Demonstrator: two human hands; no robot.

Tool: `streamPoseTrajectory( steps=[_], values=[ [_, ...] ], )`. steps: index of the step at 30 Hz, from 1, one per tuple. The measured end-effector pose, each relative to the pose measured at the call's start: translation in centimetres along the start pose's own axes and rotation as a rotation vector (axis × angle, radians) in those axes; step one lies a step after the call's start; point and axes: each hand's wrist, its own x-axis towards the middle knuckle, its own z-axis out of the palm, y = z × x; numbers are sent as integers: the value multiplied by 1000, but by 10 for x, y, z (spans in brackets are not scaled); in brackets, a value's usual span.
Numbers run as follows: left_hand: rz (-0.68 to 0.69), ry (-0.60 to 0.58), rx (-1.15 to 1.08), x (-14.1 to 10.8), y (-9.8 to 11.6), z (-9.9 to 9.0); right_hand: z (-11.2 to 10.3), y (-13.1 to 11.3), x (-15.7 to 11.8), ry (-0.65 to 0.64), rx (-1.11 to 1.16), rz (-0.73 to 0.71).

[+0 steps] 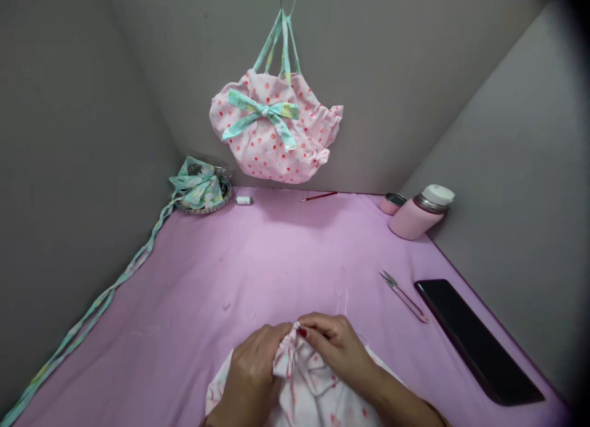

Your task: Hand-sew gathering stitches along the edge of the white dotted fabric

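Observation:
White fabric with pink and red spots (318,387) lies bunched at the front edge of the view. My left hand (255,362) is closed round its gathered part from the left. From the right, my right hand (338,347) pinches the top of the gathers between thumb and finger, close to my left fingertips. A needle cannot be made out. Thin white threads (342,301) lie on the purple cloth just beyond my hands.
On the purple cloth (276,242) are thread snips (403,296), a black phone (477,341), a pink jar (417,215), a tin (392,203), a red pencil (319,196), a thread spool (244,200) and a basket (207,207). Green straps (113,289) trail left. A spotted bag (276,132) hangs behind.

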Motion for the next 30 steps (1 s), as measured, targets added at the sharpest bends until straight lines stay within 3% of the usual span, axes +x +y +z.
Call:
streamPoseTrajectory(
  steps=[2, 7, 12, 18, 30],
  values=[
    [-98, -42, -81, 3, -1, -2, 0, 0, 0, -2, 2, 12],
    [-549, -158, -285, 12, -4, -4, -1, -2, 0, -39, 10, 44],
    [-759, -164, -442, 11, -12, 2, -3, -3, 2, -88, 64, 77],
    [-831, -190, -666, 13, -14, 4, -7, -3, 5, -149, 176, 133],
    [-914, -235, -890, 16, -12, 0, -8, -3, 4, -169, 269, 148]
  ],
)
